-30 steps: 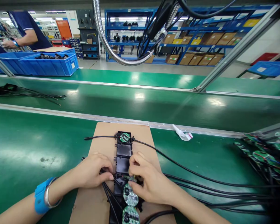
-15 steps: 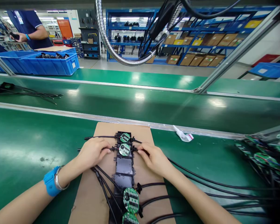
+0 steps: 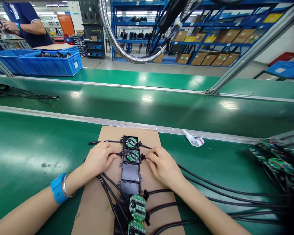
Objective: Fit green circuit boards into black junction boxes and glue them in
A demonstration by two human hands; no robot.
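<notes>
The left hand (image 3: 100, 157) has its fingers closed on the thin lead (image 3: 119, 154); the right hand (image 3: 163, 164) pinches at the black grommet (image 3: 142, 157). The circuit board (image 3: 132, 156) between them lies at the second black tray (image 3: 124, 159) — apparently steadied from both sides for alignment — over cardboard (image 3: 88, 209) likely shielding the worktop (image 3: 26, 140).

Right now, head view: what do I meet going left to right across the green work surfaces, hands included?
Black cable bundle → left hand → round circuit board between the hands → right hand → crumpled white packet → heap of boards and wires.
</notes>
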